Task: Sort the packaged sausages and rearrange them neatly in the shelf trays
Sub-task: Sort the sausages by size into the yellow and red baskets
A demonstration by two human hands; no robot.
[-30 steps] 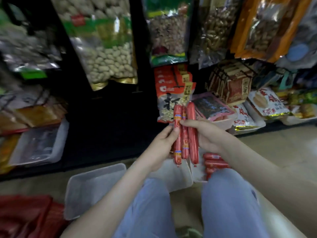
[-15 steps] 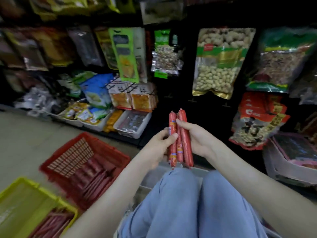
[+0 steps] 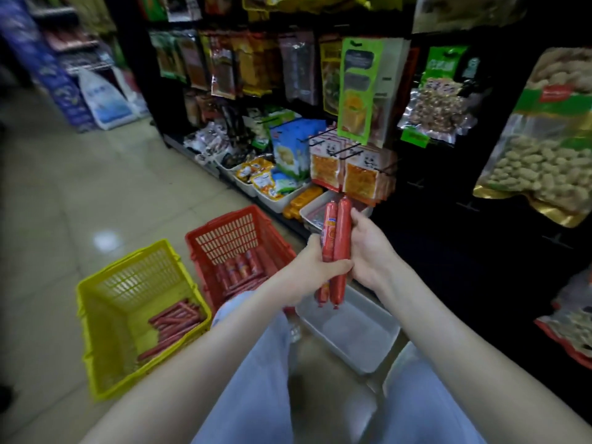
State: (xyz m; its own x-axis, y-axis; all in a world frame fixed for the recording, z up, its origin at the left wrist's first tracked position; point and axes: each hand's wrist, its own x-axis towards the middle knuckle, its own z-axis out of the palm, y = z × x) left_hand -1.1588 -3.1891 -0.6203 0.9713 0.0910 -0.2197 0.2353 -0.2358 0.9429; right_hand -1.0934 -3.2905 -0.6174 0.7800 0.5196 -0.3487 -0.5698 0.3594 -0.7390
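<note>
A small bundle of red packaged sausages (image 3: 336, 238) stands upright between both hands at the centre of the head view. My left hand (image 3: 315, 272) wraps the lower part of the bundle from the left. My right hand (image 3: 368, 248) grips it from the right, fingers along the top half. Below the hands a clear plastic tray (image 3: 352, 334) lies on the floor, nothing visible inside it. A red basket (image 3: 224, 238) to the left holds several more sausages, and a yellow basket (image 3: 128, 283) beside it holds several thinner ones.
Shelf trays (image 3: 278, 200) of snack packets line the bottom shelf ahead. Hanging bags of nuts and snacks (image 3: 538, 155) cover the dark rack above and to the right. My knees in light trousers (image 3: 256, 379) fill the bottom. Tiled floor (image 3: 80, 203) stretches left.
My view has swung left, bringing the red and yellow baskets into sight. Both hands have kept the sausage bundle upright in front of me, with the grip little changed.
</note>
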